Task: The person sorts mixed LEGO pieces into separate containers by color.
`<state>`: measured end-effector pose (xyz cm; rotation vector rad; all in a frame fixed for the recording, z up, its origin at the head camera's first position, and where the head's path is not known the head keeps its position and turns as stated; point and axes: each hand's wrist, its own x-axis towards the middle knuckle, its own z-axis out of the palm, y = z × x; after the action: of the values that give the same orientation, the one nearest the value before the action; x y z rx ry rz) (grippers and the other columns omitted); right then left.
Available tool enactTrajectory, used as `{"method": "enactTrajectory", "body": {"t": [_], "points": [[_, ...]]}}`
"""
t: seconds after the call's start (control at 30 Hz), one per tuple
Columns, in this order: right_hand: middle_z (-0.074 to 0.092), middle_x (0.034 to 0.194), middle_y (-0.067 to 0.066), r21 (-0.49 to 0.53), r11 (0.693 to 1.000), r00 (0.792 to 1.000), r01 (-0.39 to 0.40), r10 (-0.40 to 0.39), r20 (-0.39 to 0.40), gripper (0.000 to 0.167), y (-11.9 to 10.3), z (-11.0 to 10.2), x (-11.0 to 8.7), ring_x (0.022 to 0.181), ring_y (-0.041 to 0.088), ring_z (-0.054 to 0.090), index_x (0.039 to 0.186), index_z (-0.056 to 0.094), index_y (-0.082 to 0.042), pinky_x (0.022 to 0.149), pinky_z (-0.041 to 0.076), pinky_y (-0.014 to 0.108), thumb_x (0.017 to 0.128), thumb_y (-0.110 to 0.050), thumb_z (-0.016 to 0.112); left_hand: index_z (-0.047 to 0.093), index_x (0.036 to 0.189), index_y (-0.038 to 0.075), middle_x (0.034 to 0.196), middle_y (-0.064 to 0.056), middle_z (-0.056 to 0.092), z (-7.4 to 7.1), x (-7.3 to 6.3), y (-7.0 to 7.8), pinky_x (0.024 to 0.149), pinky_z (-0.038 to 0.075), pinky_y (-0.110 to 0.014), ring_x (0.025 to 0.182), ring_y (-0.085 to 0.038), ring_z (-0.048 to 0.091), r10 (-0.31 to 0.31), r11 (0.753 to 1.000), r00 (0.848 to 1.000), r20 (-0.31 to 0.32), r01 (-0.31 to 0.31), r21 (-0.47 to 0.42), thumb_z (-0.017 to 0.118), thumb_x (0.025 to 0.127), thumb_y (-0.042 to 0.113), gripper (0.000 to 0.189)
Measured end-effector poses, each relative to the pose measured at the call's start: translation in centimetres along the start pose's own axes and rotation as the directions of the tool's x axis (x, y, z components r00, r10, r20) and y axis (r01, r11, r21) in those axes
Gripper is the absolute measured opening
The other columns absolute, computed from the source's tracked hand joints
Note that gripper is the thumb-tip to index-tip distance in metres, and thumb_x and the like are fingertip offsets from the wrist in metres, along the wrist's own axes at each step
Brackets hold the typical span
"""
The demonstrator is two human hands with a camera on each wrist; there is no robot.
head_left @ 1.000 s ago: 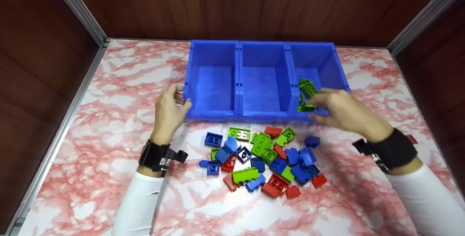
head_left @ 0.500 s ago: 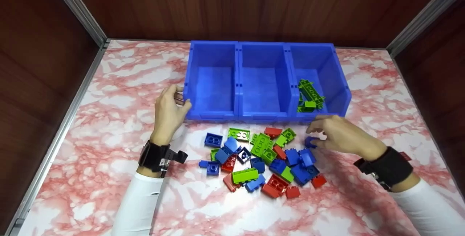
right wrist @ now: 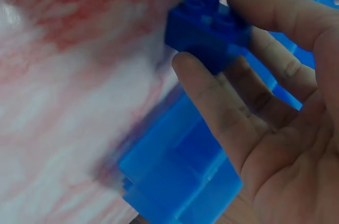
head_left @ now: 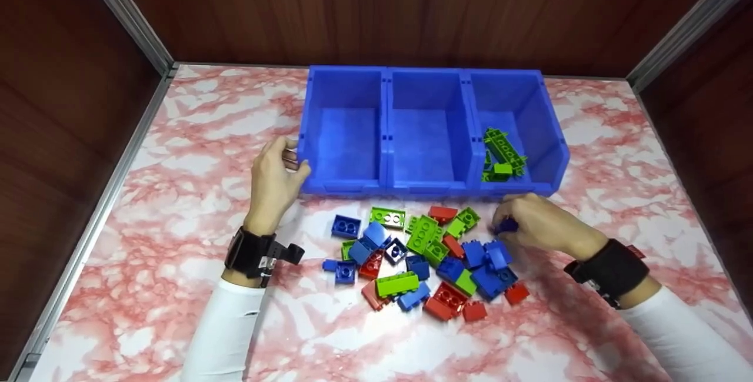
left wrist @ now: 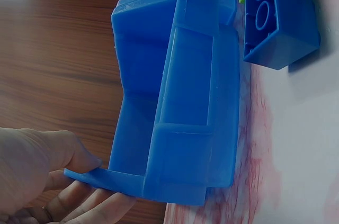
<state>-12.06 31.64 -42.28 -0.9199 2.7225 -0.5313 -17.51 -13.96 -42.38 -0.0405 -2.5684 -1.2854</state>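
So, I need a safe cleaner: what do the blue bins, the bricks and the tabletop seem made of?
Blue bins: probably plastic, satin; smooth walls with moulded ridges.
Bricks: likely hard plastic, glossy; bright glints, moulded studs.
Tabletop: marble-patterned, slightly glossy from soft glare; stone or printed sheet, unclear.

1. The three-compartment bin (head_left: 425, 185) stands on the table (head_left: 206, 111), before the rear panel (head_left: 412, 11).
2. A few bricks (head_left: 503, 149) lie toward the front of its right compartment.
3. The loose heap (head_left: 422, 233) spreads over the table before the bin, between both forearms.
4. The left hand (head_left: 276, 167) is at the bin's left wall.
5. The right hand (head_left: 538, 223), before the right compartment, has a single brick (head_left: 507, 225) between thumb and fingers; whether that touches the table is hard to tell.
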Motion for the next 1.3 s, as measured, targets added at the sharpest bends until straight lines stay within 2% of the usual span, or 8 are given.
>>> {"method": "enactTrajectory", "body": {"t": [0.2, 0.3, 0.4, 0.57, 0.77, 1.0, 1.2, 1.3], "points": [[0.082, 0.094, 0.001, 0.026, 0.999, 1.000, 0.022, -0.022, 0.010, 0.025, 0.1, 0.2, 0.4, 0.085, 0.016, 0.077, 0.098, 0.084, -0.014, 0.073, 0.066, 0.033, 0.081, 0.005, 0.082, 0.065, 0.116, -0.005, 0.109, -0.021, 0.069, 0.0, 0.0, 0.0, 0.090, 0.061, -0.044, 0.096, -0.035, 0.071, 0.007, 1.000, 1.000, -0.004, -0.007, -0.001, 0.072, 0.087, -0.001, 0.030], [0.080, 0.087, -0.001, 0.032, 0.999, 1.000, 0.025, -0.025, 0.013, 0.019, -0.1, -0.2, 0.5, 0.076, 0.011, 0.072, 0.091, 0.082, -0.014, 0.066, 0.061, 0.025, 0.083, 0.003, 0.083, 0.066, 0.116, -0.006, 0.108, -0.021, 0.070, 0.0, 0.0, -0.1, 0.090, 0.062, -0.044, 0.095, -0.035, 0.072, 0.012, 1.000, 1.000, -0.005, -0.012, 0.003, 0.072, 0.087, -0.001, 0.030], [0.077, 0.085, 0.000, 0.024, 1.000, 1.000, 0.004, -0.004, 0.005, 0.013, -0.5, -1.1, 0.4, 0.075, 0.008, 0.067, 0.088, 0.081, -0.014, 0.063, 0.056, 0.020, 0.083, -0.002, 0.085, 0.066, 0.116, -0.006, 0.108, -0.021, 0.070, 0.1, 0.0, -0.3, 0.090, 0.062, -0.044, 0.095, -0.035, 0.073, 0.021, 1.000, 1.000, -0.008, -0.021, 0.005, 0.071, 0.087, -0.001, 0.030], [0.076, 0.090, 0.003, -0.007, 1.000, 1.000, -0.009, 0.009, -0.030, 0.010, -2.1, -2.5, 0.6, 0.079, 0.011, 0.067, 0.091, 0.081, -0.011, 0.063, 0.056, 0.020, 0.084, -0.011, 0.088, 0.066, 0.115, -0.005, 0.109, -0.020, 0.070, 0.1, -0.1, -0.3, 0.090, 0.061, -0.044, 0.096, -0.034, 0.072, 0.020, 1.000, 1.000, -0.013, -0.020, 0.010, 0.072, 0.087, 0.000, 0.030], [0.075, 0.094, 0.004, -0.056, 0.996, 0.995, 0.067, -0.071, -0.073, 0.016, -4.8, -4.0, 1.4, 0.085, 0.014, 0.070, 0.097, 0.082, -0.008, 0.067, 0.061, 0.024, 0.083, -0.002, 0.086, 0.066, 0.117, -0.005, 0.110, -0.022, 0.070, 0.0, 0.0, -0.2, 0.090, 0.061, -0.045, 0.097, -0.036, 0.071, 0.015, 1.000, 1.000, -0.001, -0.015, 0.010, 0.072, 0.087, 0.000, 0.031], [0.074, 0.095, 0.008, -0.123, 0.979, 0.977, 0.162, -0.177, -0.119, 0.018, -8.1, -5.4, 4.6, 0.082, 0.018, 0.072, 0.102, 0.082, -0.004, 0.068, 0.064, 0.028, 0.085, -0.005, 0.085, 0.065, 0.117, -0.007, 0.110, -0.023, 0.070, 0.0, -0.1, -0.4, 0.091, 0.062, -0.046, 0.096, -0.037, 0.072, 0.009, 1.000, 1.000, 0.000, -0.009, -0.007, 0.071, 0.088, -0.001, 0.030], [0.075, 0.098, 0.012, -0.133, 0.974, 0.978, 0.181, -0.192, -0.081, 0.016, -10.0, -6.2, 8.5, 0.088, 0.024, 0.074, 0.104, 0.082, -0.005, 0.075, 0.067, 0.035, 0.088, -0.005, 0.081, 0.065, 0.116, -0.006, 0.110, -0.022, 0.070, 0.1, -0.1, -0.4, 0.090, 0.062, -0.045, 0.096, -0.037, 0.071, 0.021, 1.000, 1.000, -0.007, -0.021, -0.003, 0.072, 0.087, -0.002, 0.030], [0.075, 0.095, 0.012, -0.134, 0.973, 0.978, 0.189, -0.199, -0.067, 0.012, -10.2, -6.5, 10.6, 0.085, 0.023, 0.071, 0.099, 0.082, -0.006, 0.072, 0.065, 0.034, 0.089, -0.002, 0.077, 0.066, 0.115, -0.006, 0.108, -0.022, 0.070, 0.2, -0.1, -0.3, 0.090, 0.060, -0.045, 0.096, -0.036, 0.070, 0.027, 1.000, 1.000, -0.013, -0.027, 0.006, 0.072, 0.087, -0.001, 0.029]]}}
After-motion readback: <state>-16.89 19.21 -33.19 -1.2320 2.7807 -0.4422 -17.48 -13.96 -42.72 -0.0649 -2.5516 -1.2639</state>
